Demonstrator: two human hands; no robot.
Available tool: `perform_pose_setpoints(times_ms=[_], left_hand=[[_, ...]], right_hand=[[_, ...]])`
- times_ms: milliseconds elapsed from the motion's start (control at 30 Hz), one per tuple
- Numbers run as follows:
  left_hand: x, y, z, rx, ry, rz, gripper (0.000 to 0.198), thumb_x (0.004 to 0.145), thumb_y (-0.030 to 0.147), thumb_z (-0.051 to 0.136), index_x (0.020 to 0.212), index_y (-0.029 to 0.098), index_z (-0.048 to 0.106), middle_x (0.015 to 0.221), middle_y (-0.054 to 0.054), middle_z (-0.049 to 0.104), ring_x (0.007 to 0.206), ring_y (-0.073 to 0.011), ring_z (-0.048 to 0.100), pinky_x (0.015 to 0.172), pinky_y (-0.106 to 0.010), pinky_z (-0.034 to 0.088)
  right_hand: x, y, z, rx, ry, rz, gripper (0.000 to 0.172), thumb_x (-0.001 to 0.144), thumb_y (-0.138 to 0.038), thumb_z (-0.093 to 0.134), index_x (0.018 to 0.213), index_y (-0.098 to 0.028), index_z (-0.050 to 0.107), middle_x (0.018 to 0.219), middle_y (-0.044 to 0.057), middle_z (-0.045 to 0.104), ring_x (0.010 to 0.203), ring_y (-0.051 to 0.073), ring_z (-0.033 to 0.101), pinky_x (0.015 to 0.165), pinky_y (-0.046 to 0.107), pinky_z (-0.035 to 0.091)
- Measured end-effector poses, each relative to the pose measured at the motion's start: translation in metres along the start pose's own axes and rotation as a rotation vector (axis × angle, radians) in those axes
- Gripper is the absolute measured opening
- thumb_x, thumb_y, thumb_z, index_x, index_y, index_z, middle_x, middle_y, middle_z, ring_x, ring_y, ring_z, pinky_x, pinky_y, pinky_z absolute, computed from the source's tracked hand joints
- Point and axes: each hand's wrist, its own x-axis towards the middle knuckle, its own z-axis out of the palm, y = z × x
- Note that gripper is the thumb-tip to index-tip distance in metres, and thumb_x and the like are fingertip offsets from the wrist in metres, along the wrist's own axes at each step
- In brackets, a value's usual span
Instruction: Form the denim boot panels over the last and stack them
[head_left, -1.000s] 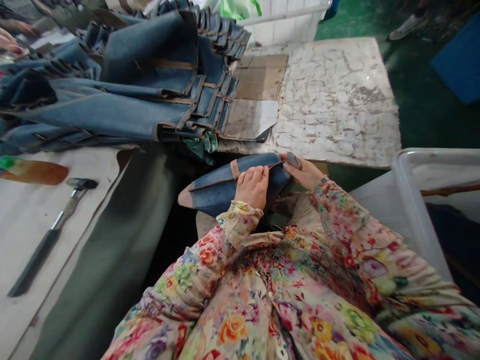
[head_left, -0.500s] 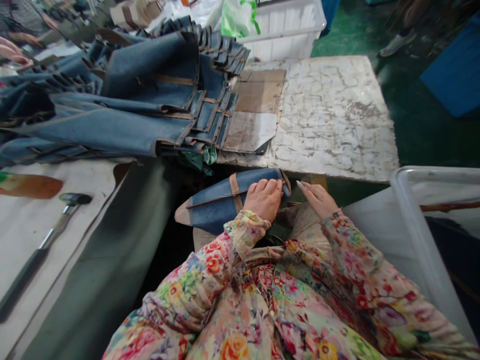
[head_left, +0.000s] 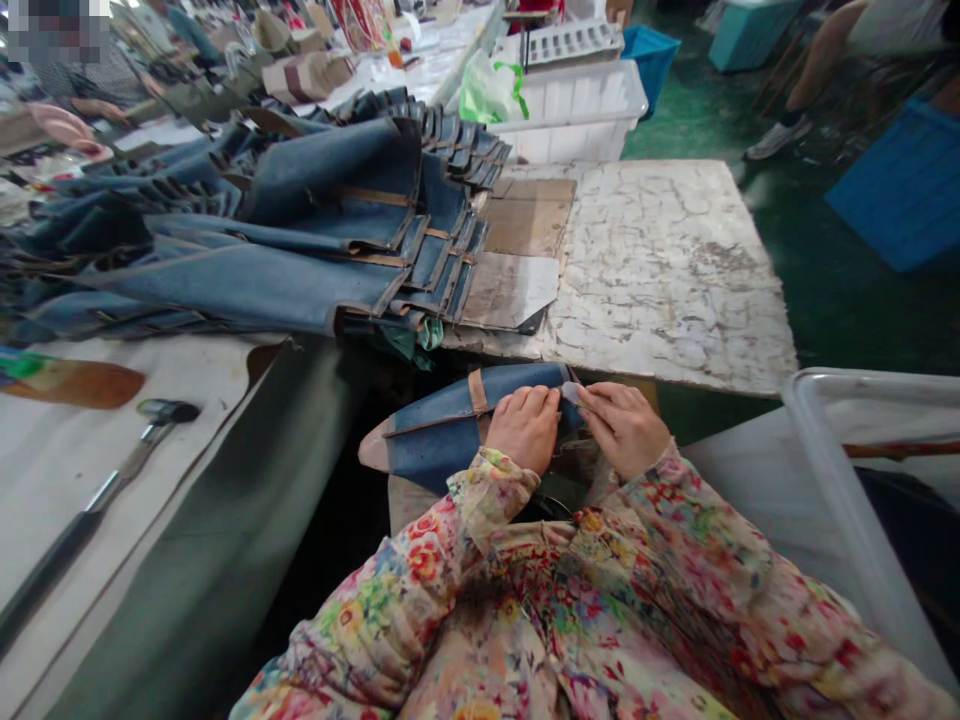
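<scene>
Across my lap lies a long blue leather-like piece, with a seam along its length, a tan strap across it and a pale tip on the left. My left hand is closed over its upper right part, the fingers curled on the seam. In my right hand is a small pale flat-ended tool, pinched between the fingers. Its tip meets the blue piece just right of my left fingertips; the rest of the tool is hidden in my grip.
Stacked blue pieces cover the bench ahead left, beside a worn white board. A hammer and an orange-brown bottle lie on the left table. A clear plastic bin stands close on my right. A person's leg shows far right.
My right hand has come left and brought the pale tool onto the blue piece beside my left hand. The left hand keeps its hold. The camera view has tilted up a little.
</scene>
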Motion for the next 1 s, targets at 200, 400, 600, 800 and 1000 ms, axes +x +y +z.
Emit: perform_pose_setpoints(times_ms=[200,400,600,800,1000], left_hand=[[-0.014,-0.018,-0.011,0.039,0.029,-0.026,0.031,0.089,0.024,0.039,0.114,0.016,0.053,0.105,-0.008,0.059,0.100,-0.0198,0.051,0.085,-0.035,0.040],[-0.036,-0.031,-0.019,0.074,0.094,-0.091,0.030,0.088,0.025,0.042,0.114,0.018,0.054,0.105,-0.005,0.062,0.101,-0.0196,0.052,0.088,-0.035,0.037],[-0.061,-0.040,-0.026,0.055,0.129,-0.182,0.035,0.086,0.028,0.044,0.119,0.017,0.051,0.119,-0.008,0.056,0.113,-0.0218,0.047,0.101,-0.041,0.029],[-0.086,-0.042,-0.025,0.100,0.131,-0.181,0.042,0.087,0.027,0.040,0.127,0.015,0.042,0.131,-0.009,0.046,0.124,-0.0228,0.038,0.104,-0.043,0.026],[-0.101,-0.039,-0.021,0.170,0.092,-0.158,0.043,0.088,0.027,0.038,0.128,0.014,0.041,0.137,-0.008,0.039,0.128,-0.0213,0.033,0.104,-0.040,0.027]], right_hand=[[0.007,-0.016,0.012,-0.022,-0.024,-0.087,0.031,0.087,-0.024,0.039,0.111,-0.020,0.059,0.101,0.007,0.059,0.095,0.021,0.051,0.086,0.036,0.045],[0.014,-0.050,0.026,0.021,-0.058,-0.149,0.031,0.087,-0.021,0.040,0.112,-0.015,0.058,0.102,0.009,0.059,0.096,0.021,0.049,0.085,0.035,0.046],[0.025,-0.073,0.037,0.058,-0.146,-0.218,0.031,0.086,-0.019,0.039,0.111,-0.019,0.058,0.101,0.009,0.058,0.096,0.021,0.049,0.085,0.035,0.046],[0.027,-0.069,0.037,0.095,-0.122,-0.205,0.028,0.085,-0.022,0.044,0.109,-0.020,0.058,0.098,0.007,0.058,0.092,0.020,0.050,0.082,0.035,0.047],[0.031,-0.058,0.033,0.250,-0.260,-0.179,0.030,0.083,-0.024,0.046,0.109,-0.020,0.059,0.099,0.007,0.057,0.091,0.019,0.051,0.083,0.034,0.046]])
